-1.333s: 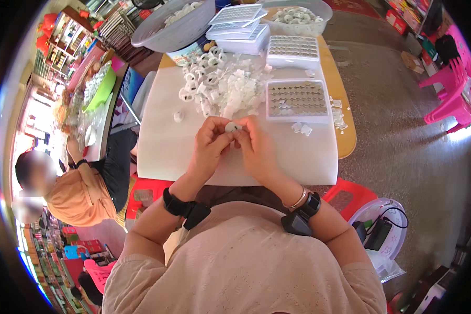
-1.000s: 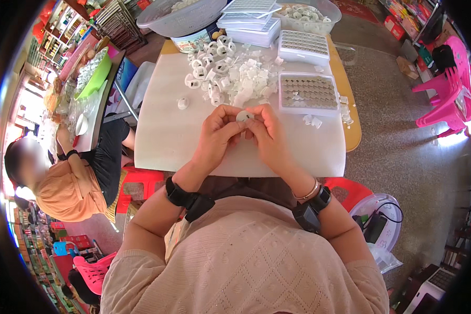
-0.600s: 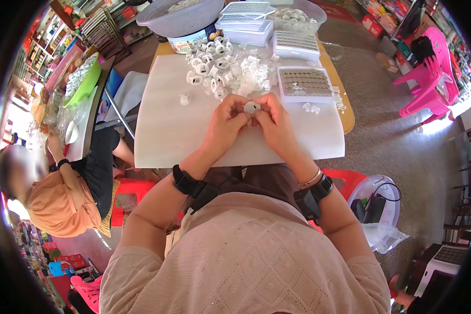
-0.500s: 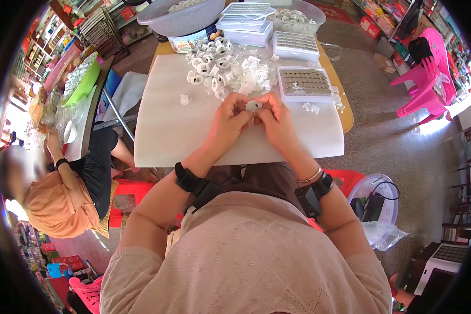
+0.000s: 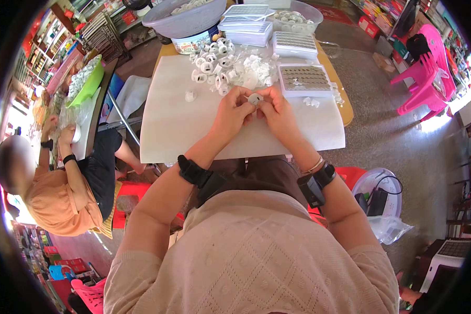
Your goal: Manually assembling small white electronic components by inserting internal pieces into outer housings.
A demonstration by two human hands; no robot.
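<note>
Over the table's white sheet (image 5: 167, 133), my left hand (image 5: 232, 114) and my right hand (image 5: 278, 112) meet with fingertips pinched on a small white round plastic part (image 5: 255, 98). A dark slot shows on its upper face. Just beyond my fingers lies a heap of similar white round parts (image 5: 206, 67), with a heap of small translucent white pieces (image 5: 257, 72) to its right. One single round part (image 5: 190, 96) sits apart, left of my hands. Beside my right hand is a white tray (image 5: 307, 94) holding rows of small tan pieces, with a few clear scraps on them.
At the table's far side stand a grey basin (image 5: 186, 22), stacked white trays (image 5: 245, 36) and a clear tub of parts (image 5: 316, 20). To the left, a person in an orange top (image 5: 63, 204) works at another table with a green basin (image 5: 91, 78). Pink chairs (image 5: 429, 86) stand right.
Both my hands keep their pinch on the round part, with only slight finger shifts. The view has moved a little. The person at left has brought a hand to a white bowl.
</note>
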